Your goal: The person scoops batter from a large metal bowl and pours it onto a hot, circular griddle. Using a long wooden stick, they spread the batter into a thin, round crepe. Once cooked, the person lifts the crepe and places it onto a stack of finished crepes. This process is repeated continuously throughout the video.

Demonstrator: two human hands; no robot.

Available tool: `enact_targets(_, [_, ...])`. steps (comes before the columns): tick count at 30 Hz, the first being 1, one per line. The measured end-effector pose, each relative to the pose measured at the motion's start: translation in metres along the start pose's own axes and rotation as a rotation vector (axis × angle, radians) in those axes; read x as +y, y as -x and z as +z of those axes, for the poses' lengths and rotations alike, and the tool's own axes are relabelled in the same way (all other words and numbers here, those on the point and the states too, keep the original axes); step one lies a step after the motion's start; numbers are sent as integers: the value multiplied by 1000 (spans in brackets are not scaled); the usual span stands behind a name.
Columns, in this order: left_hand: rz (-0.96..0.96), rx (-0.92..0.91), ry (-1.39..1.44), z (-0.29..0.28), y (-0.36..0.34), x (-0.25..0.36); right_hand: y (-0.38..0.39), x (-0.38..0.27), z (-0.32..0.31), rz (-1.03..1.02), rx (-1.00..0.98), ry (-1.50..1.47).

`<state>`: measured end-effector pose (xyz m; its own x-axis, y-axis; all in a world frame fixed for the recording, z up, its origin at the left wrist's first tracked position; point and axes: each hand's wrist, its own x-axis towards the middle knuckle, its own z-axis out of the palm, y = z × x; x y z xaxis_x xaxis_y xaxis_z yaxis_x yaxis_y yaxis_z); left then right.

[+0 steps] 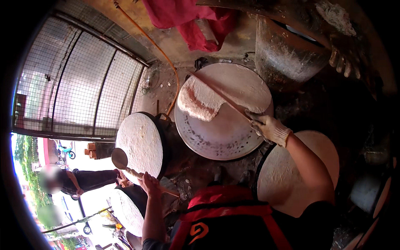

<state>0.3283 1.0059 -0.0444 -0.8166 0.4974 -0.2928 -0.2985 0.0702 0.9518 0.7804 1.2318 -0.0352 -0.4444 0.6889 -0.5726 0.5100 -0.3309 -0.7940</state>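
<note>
My right hand (pixel 271 127), in a pale work glove, grips a long thin wooden stick (pixel 221 95). The stick lies across a large round pan (pixel 218 141) ahead of me. On that pan a thin whitish sheet (pixel 202 102) is bunched at the left and spread flat at the far side; the near part of the metal is bare. My bare left hand (pixel 150 184) is closed round the wooden handle of a ladle (pixel 119 158). The ladle's dark round end is over the edge of a second round pan (pixel 139 143), covered in white, at the left.
More round pans stand at my right (pixel 296 179) and lower left (pixel 127 212). A big stained drum (pixel 287 54) is at the far right. An orange hose (pixel 160 54) runs down beside a mesh gate (pixel 77 77). Another person (pixel 89 182) stands at the left.
</note>
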Motion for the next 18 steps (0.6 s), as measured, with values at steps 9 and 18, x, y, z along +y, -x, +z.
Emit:
enact_targets(9, [23, 19, 35, 6, 2, -1, 31, 7, -32, 16, -120, -149])
enact_targets(18, [-11, 39, 54, 10, 12, -5, 52, -5, -68, 140, -309, 241])
